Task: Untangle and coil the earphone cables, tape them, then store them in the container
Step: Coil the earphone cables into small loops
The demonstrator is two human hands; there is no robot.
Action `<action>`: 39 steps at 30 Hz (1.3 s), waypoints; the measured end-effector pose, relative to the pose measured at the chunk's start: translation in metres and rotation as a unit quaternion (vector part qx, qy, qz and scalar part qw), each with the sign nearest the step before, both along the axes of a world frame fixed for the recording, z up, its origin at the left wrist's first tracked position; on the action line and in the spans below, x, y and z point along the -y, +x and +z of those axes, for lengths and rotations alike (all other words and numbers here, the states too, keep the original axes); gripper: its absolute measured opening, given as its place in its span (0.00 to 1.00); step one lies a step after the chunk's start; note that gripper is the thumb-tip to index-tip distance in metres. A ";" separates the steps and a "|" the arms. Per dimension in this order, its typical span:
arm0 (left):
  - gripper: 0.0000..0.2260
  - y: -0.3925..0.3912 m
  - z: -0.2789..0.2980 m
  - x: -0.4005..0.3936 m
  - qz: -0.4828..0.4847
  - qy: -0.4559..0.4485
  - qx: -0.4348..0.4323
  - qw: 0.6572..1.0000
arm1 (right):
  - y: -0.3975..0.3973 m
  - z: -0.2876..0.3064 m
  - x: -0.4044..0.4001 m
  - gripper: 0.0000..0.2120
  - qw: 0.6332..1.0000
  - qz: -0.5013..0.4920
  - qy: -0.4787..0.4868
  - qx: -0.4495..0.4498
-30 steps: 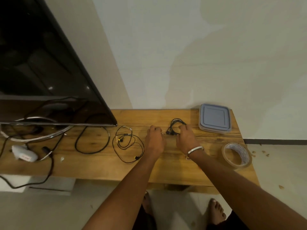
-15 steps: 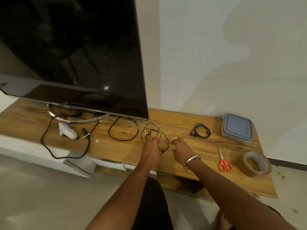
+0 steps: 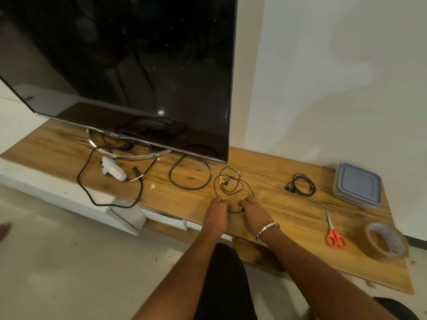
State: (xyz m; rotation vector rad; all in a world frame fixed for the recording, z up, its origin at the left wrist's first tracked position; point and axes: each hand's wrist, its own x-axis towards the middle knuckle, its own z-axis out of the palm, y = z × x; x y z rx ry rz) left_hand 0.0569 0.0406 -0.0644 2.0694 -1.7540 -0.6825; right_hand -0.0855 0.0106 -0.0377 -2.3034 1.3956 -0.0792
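No readable brand or label anywhere; red marks on white handheld device (image 3: 114, 172), too small to read.

Counts: 2 earphone sets, 1 container, 1 tape roll, 1 pr scissors, 1 TV.

Loose earphone cable (image 3: 233, 184): thin, black, tangled in overlapping loops w/ small yellow bit near middle, lying on wooden shelf (image 3: 277, 204) just below TV's (image 3: 129, 65) lower right corner. Near end of it between both hands at shelf's front edge. Left hand (image 3: 217, 210) and right hand (image 3: 254, 210) close together, fingers curled down onto cable, apparently pinching it; exact grip hard to make out. Silver bangle (image 3: 266, 229) on right wrist.

Second earphone set (image 3: 301, 187): black, already bunched in small coil, well right of hands. Grey-lidded container (image 3: 357, 188) at right, lid on. Red-handled scissors (image 3: 333, 233) and brown tape roll (image 3: 385, 241) near front right corner.
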 end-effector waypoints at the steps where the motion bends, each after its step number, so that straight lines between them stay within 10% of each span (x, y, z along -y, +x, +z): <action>1: 0.11 0.000 -0.001 0.000 -0.001 0.000 -0.004 1.000 | 0.000 -0.002 0.001 0.21 1.000 0.000 -0.002 -0.003; 39: 0.21 0.002 0.006 0.104 0.024 -0.031 0.138 0.990 | -0.055 -0.027 0.014 0.13 0.980 -0.147 -0.029 0.130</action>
